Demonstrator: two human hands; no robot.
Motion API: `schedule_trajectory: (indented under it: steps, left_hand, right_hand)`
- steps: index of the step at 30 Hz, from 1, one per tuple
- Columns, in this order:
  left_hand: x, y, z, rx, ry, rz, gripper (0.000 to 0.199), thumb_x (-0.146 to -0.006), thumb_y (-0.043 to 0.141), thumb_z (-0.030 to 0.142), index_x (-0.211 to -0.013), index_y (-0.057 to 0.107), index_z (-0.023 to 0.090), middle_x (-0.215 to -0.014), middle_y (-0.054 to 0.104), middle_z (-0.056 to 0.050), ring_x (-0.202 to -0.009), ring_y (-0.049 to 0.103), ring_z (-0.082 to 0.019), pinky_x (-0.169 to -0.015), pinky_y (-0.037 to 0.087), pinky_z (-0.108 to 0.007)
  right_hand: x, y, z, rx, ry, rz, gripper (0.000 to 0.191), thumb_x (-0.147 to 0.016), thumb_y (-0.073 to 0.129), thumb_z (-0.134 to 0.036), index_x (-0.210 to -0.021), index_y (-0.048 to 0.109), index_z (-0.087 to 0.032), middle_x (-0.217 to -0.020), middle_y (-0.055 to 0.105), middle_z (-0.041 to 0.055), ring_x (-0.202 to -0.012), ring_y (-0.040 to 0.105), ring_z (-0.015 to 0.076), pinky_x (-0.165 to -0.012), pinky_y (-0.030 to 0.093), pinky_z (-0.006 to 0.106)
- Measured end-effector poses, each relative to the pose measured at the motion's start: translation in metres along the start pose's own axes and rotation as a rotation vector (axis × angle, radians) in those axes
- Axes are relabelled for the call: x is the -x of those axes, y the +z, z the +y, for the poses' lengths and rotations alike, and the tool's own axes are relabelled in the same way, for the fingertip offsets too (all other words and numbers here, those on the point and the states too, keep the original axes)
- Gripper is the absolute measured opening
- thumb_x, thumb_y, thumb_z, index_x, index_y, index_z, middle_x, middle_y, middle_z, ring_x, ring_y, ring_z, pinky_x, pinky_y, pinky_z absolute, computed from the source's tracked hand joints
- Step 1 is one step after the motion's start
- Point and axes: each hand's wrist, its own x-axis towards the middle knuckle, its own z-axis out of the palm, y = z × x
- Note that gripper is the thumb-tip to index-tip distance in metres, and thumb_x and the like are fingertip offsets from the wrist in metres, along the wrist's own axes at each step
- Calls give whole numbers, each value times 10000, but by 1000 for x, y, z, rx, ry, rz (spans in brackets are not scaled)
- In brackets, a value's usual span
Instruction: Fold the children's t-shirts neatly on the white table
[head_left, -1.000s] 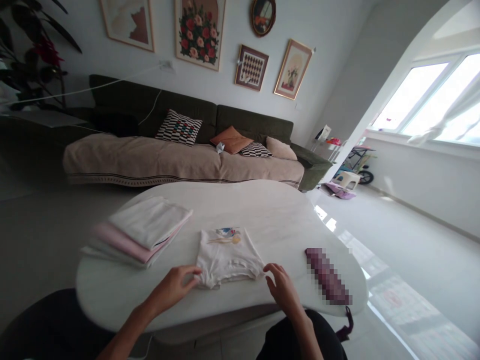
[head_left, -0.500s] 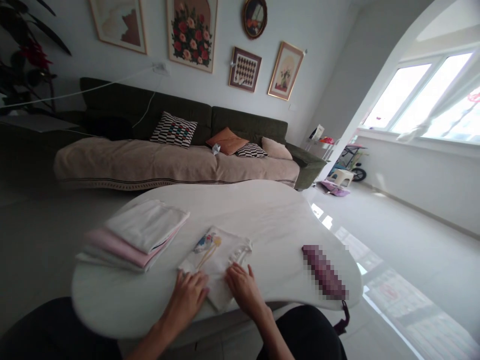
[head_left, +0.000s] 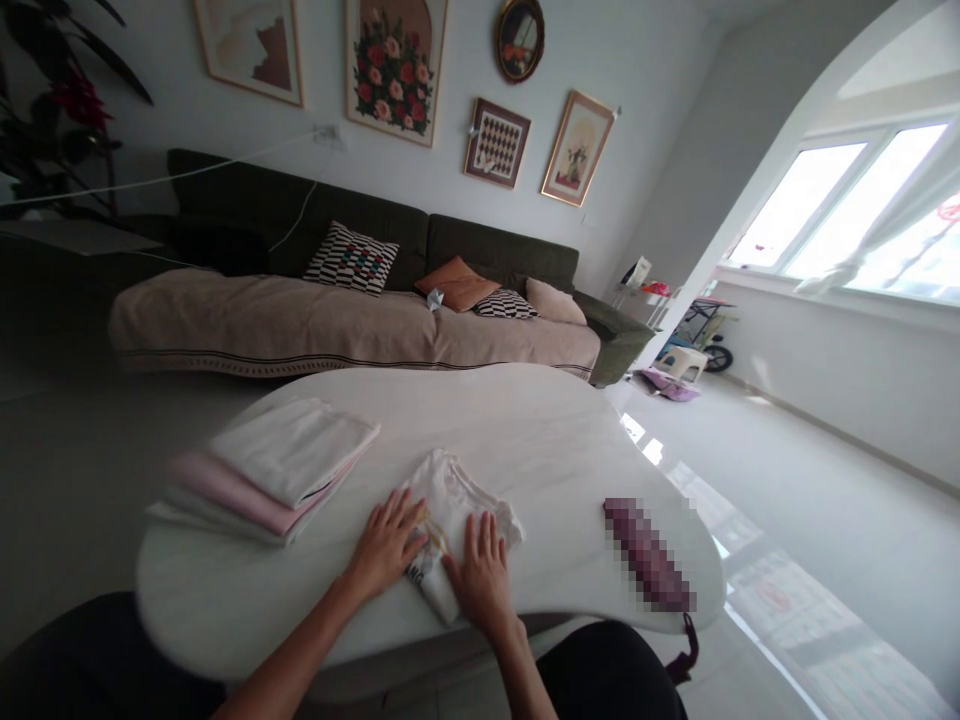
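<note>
While the left hand [head_left: 386, 542] and right hand [head_left: 484, 580] are resting open, pinching nothing, on the printed white T-shirt [head_left: 444, 485] atop the marbled table [head_left: 559, 430], smoothing is apparently occurring, the next move probably calling for even pressure.

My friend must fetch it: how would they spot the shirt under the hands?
Find the pale table before the sofa. Near its front edge, the left hand and right hand rest on a white shirt, right of the folded stack. Unlike that stack, it shows a yellow print and black letters.
</note>
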Motion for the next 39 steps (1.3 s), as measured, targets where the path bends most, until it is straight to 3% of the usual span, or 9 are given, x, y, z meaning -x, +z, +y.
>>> schedule_trajectory:
  steps: [3, 8, 10, 13, 18, 23, 29, 35, 39]
  left_hand:
    - [29, 22, 0, -98, -4, 23, 602, -806, 451, 513, -1340, 371, 248, -1423, 325, -127, -1310, 254, -332, -992, 312, -509]
    - [63, 19, 29, -49, 19, -46, 519, -752, 523, 522, -1233, 512, 329, -1293, 507, -124, -1186, 442, -355, -938, 377, -519]
    - [54, 10, 36, -14, 31, 3, 446, -816, 427, 508, -1206, 541, 323, -1258, 540, -113, -1164, 467, -324, -958, 361, -511]
    - [23, 7, 34, -34, 82, 123, 558, -853, 346, 509, -1334, 389, 228, -1408, 358, -125, -1296, 282, -325, -1008, 303, -501]
    - [-9, 31, 8, -122, 130, 55, 736, -797, 347, 634, -1378, 288, 187, -1438, 284, -155, -1312, 236, -346, -1008, 290, -503]
    - [-14, 32, -5, -156, 145, -5, 746, -793, 306, 666, -1390, 247, 222, -1459, 249, -117, -1334, 188, -319, -1034, 254, -482]
    - [-32, 28, -4, -139, 20, -59, 700, -822, 274, 636, -1374, 297, 205, -1480, 180, -103, -1351, 105, -316, -1044, 222, -490]
    - [-30, 29, -4, -119, 14, -68, 679, -825, 269, 631, -1379, 278, 239, -1490, 153, -82, -1357, 77, -303, -1056, 191, -487]
    - [-30, 28, -3, -123, 4, -71, 685, -821, 285, 631, -1383, 267, 240, -1491, 149, -81, -1357, 73, -305, -1057, 178, -494]
  right_hand:
    - [-2, -6, 22, -29, -136, -119, 731, -809, 440, -521, -1398, 222, -147, -1466, 156, 129, -1350, 117, 274, -1063, 189, 468]
    - [-40, -52, 51, -144, -197, -297, 502, -794, 498, -322, -1285, 448, -231, -1369, 414, 55, -1308, 282, 220, -1055, 249, 407]
    - [-43, -52, 38, -123, -124, -230, 470, -826, 429, -285, -1277, 460, -156, -1359, 417, 119, -1308, 279, 246, -1049, 247, 435]
    - [-24, -23, 4, -45, 58, -42, 595, -844, 397, -372, -1355, 326, -76, -1426, 259, 189, -1332, 167, 333, -1019, 250, 511]
    - [8, 19, -16, 52, 157, 36, 667, -871, 296, -478, -1392, 218, -69, -1458, 166, 163, -1345, 98, 318, -1042, 204, 501]
    - [-1, 4, 5, 34, 61, -67, 707, -860, 269, -552, -1392, 223, -89, -1461, 189, 123, -1351, 112, 270, -1064, 203, 420]
    - [-37, 1, 10, 98, 156, 11, 661, -888, 260, -479, -1399, 180, -67, -1458, 208, 142, -1351, 129, 260, -1040, 236, 416]
    - [-69, -14, 20, 229, 98, -8, 404, -888, 259, -154, -1212, 498, -184, -1158, 553, 129, -1098, 470, 247, -839, 386, 366]
    - [-86, -33, 31, 209, -33, -53, 305, -847, 345, -101, -979, 595, -214, -1064, 564, 86, -997, 500, 197, -771, 386, 286]
